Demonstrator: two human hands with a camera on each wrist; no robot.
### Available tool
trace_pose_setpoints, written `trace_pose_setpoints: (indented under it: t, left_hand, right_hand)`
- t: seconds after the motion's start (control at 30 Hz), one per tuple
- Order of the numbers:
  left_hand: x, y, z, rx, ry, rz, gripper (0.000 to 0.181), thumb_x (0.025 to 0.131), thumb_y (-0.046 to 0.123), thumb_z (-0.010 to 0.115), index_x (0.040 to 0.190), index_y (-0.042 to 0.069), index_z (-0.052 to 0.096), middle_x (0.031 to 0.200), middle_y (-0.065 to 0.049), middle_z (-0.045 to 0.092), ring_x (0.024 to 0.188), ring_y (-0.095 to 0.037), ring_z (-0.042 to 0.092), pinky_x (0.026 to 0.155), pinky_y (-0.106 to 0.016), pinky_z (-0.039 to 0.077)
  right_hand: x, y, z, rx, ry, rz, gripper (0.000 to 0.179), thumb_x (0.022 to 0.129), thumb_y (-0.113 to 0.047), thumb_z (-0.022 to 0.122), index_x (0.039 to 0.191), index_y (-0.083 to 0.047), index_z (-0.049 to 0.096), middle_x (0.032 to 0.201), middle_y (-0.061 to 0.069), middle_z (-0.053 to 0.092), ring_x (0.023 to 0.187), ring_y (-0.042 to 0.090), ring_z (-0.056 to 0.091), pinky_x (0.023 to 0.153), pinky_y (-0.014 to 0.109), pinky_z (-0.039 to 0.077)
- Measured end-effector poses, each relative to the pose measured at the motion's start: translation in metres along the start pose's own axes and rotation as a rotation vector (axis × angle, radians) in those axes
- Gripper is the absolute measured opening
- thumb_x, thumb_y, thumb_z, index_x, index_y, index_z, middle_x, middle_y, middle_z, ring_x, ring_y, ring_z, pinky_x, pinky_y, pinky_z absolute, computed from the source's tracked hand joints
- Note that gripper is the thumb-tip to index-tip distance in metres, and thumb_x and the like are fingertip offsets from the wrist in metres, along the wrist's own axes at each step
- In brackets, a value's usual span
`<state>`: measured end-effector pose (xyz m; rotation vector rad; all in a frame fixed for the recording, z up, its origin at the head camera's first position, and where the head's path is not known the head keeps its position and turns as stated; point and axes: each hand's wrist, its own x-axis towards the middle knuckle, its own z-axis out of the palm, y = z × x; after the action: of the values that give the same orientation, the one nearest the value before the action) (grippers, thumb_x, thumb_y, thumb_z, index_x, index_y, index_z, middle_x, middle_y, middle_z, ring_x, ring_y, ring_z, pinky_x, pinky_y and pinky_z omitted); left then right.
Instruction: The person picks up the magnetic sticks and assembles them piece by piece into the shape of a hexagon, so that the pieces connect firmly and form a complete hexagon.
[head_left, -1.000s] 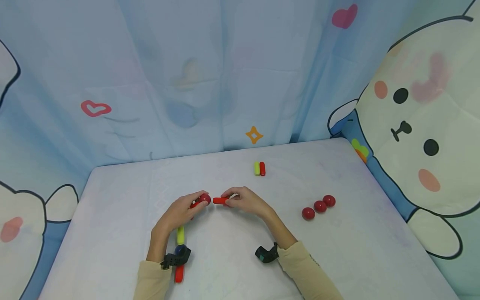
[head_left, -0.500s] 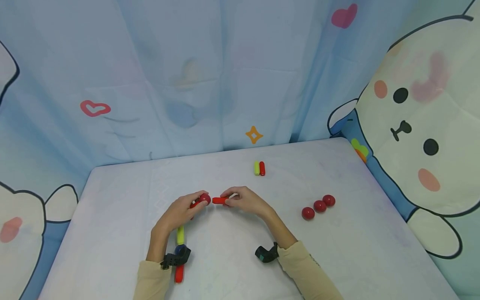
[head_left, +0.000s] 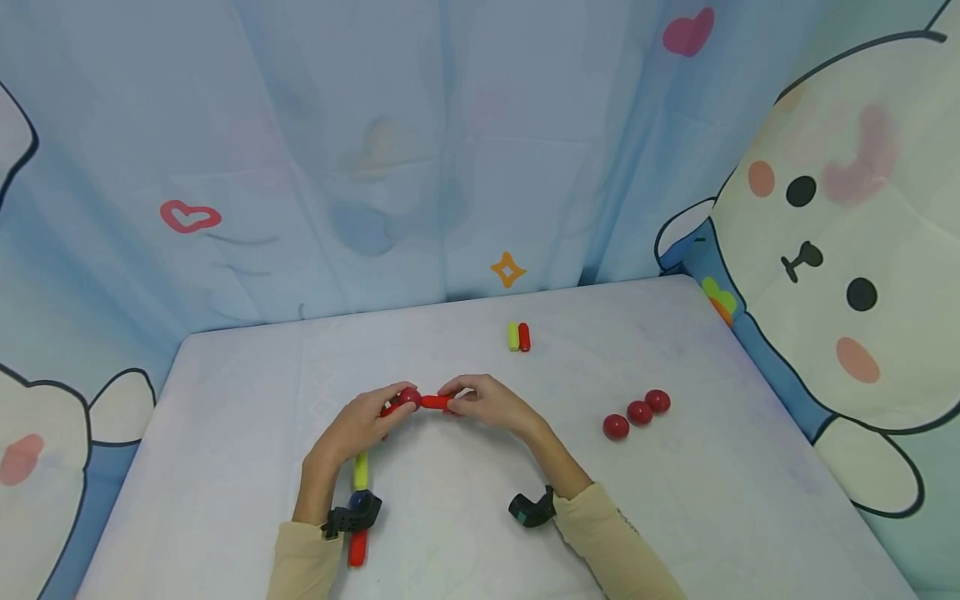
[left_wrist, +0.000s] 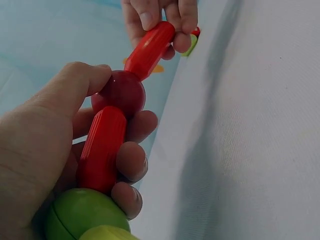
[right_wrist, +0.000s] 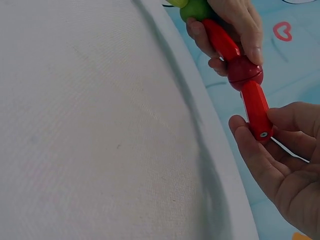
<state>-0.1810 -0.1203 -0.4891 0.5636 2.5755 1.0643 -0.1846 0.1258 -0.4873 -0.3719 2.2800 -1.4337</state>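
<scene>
My left hand (head_left: 362,423) grips a dark red ball (left_wrist: 122,92) and the ribbed red rod (left_wrist: 102,150) joined to it. That rod leads to a green ball (left_wrist: 82,215), with a yellow-green rod (head_left: 362,472) beyond. Further along the chain are a dark blue ball (head_left: 359,499), partly behind the wrist camera, and another red rod (head_left: 358,548). Between thumb and fingers my right hand (head_left: 491,403) pinches a short red rod (right_wrist: 256,110) near its outer end. Its other end meets the red ball; how deep it sits cannot be seen.
On the white table (head_left: 480,517), several steps right of my right hand, lie three dark red balls (head_left: 640,413) in a slanted row. Toward the back edge a yellow-green rod (head_left: 513,337) and a red rod (head_left: 524,337) lie side by side. A printed blue curtain (head_left: 375,167) hangs behind.
The short red rod in my right hand has moved slightly left, closing the small gap to the red ball. My left hand keeps its place and hold.
</scene>
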Motion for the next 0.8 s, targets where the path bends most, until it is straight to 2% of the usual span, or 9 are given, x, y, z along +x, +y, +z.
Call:
trace_pose_setpoints:
  t: [0.3, 0.4, 0.53, 0.63, 0.8]
  left_hand:
    - [-0.001, 0.002, -0.001, -0.023, 0.013, -0.004, 0.034, 0.092, 0.034, 0.065, 0.122, 0.018, 0.059, 0.093, 0.001, 0.063, 0.061, -0.011, 0.058, 0.066, -0.028, 0.049]
    - [-0.001, 0.002, -0.001, -0.001, 0.021, 0.011, 0.034, 0.094, 0.032, 0.063, 0.125, 0.019, 0.058, 0.09, 0.001, 0.062, 0.062, -0.01, 0.057, 0.069, -0.029, 0.047]
    - [-0.001, 0.001, -0.002, 0.047, 0.041, 0.035, 0.035, 0.099, 0.031, 0.055, 0.133, 0.025, 0.056, 0.102, 0.001, 0.061, 0.063, -0.008, 0.057, 0.072, -0.03, 0.045]
    - [-0.002, 0.0, -0.002, 0.058, 0.051, 0.037, 0.033, 0.1, 0.031, 0.052, 0.132, 0.029, 0.057, 0.11, 0.001, 0.059, 0.063, -0.007, 0.056, 0.07, -0.03, 0.044]
    - [-0.002, -0.001, -0.001, 0.047, 0.05, 0.022, 0.031, 0.1, 0.028, 0.052, 0.131, 0.027, 0.058, 0.105, 0.0, 0.057, 0.063, -0.008, 0.054, 0.068, -0.029, 0.043]
  right_hand:
    - [0.0, 0.003, 0.0, 0.008, -0.046, -0.022, 0.026, 0.096, -0.016, 0.059, 0.12, -0.008, 0.065, 0.118, 0.012, 0.065, 0.093, 0.022, 0.067, 0.087, 0.031, 0.053]
    - [0.0, 0.002, -0.001, -0.022, -0.031, -0.013, 0.027, 0.095, -0.018, 0.06, 0.121, -0.011, 0.065, 0.119, 0.01, 0.065, 0.094, 0.018, 0.066, 0.09, 0.034, 0.053]
    - [0.0, 0.002, -0.005, -0.038, -0.005, 0.003, 0.028, 0.095, -0.021, 0.06, 0.122, -0.012, 0.064, 0.119, 0.008, 0.065, 0.097, 0.019, 0.066, 0.092, 0.036, 0.053]
    - [0.0, 0.003, -0.009, -0.028, 0.002, 0.007, 0.03, 0.096, -0.021, 0.059, 0.124, -0.01, 0.063, 0.119, 0.009, 0.066, 0.098, 0.021, 0.068, 0.093, 0.037, 0.054]
    - [0.0, 0.004, -0.012, -0.021, 0.001, 0.012, 0.032, 0.097, -0.022, 0.058, 0.126, -0.008, 0.061, 0.117, 0.01, 0.066, 0.097, 0.023, 0.067, 0.092, 0.035, 0.054]
